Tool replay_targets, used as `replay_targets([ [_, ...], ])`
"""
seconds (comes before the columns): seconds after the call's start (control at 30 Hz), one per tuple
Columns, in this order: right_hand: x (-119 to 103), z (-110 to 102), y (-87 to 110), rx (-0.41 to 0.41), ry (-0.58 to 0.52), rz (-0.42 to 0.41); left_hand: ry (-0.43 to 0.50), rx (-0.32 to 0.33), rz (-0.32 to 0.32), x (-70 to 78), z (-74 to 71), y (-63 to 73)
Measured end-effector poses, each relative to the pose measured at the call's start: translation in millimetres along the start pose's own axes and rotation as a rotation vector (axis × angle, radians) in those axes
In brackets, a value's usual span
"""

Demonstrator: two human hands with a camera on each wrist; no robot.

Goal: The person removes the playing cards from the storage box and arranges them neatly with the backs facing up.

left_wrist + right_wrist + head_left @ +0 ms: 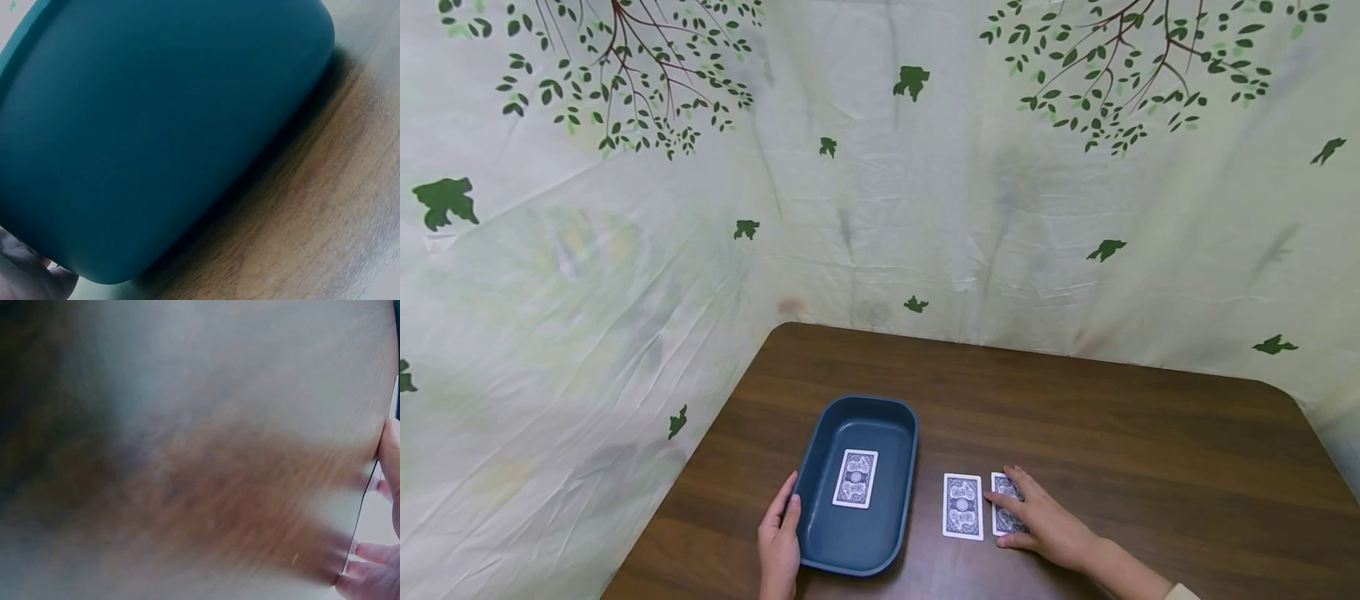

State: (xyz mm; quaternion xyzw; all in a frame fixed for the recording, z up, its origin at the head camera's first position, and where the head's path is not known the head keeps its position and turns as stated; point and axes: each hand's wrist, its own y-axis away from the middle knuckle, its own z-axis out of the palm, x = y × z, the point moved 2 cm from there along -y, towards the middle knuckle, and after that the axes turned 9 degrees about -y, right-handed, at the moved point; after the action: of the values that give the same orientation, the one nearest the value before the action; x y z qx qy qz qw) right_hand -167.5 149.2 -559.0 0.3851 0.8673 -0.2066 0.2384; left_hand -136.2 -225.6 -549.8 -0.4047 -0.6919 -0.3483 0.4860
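A blue rectangular tray (891, 533) lies on the table, with a patterned playing card (855, 479) face down inside it. My left hand (780, 542) grips the tray's left side, thumb at the rim. The tray's outer wall (169, 125) fills much of the left wrist view, with fingers at the lower left. Right of the tray lies a second face-down card (962, 507). Over a third card (1006, 518) my right hand (1041, 521) rests with spread fingers, covering its right part. Fingertips (359, 569) touch down at the right edge of the right wrist view.
The brown wooden table (1112, 433) has rounded far corners. A pale cloth (865, 208) printed with leaves and branches hangs behind it and along its left side.
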Motion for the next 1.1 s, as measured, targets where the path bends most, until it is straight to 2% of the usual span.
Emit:
replay_targets([
  [0.27, -1, -6, -2.2, 0.008, -0.052, 0.036, -0.001, 0.013, 0.015, 0.5, 0.5, 1.0],
  [0.47, -4, -16, -10.9, 0.096, -0.101, 0.089, -0.003, 0.016, 0.021, 0.1, 0.8, 0.6],
  [0.67, -12, -21, -26.6, 0.189, -0.111, 0.044, 0.010, 0.023, 0.041, 0.5, 0.6, 0.5],
  [0.9, -34, -21, -54.7, 0.137, -0.142, 0.060, 0.009, 0.015, 0.034, 1.6, 0.6, 0.8],
  [1.1, -55, -16, -76.0, 0.120, -0.159, -0.021, 0.013, 0.014, 0.046, 1.1, 0.2, 0.3],
])
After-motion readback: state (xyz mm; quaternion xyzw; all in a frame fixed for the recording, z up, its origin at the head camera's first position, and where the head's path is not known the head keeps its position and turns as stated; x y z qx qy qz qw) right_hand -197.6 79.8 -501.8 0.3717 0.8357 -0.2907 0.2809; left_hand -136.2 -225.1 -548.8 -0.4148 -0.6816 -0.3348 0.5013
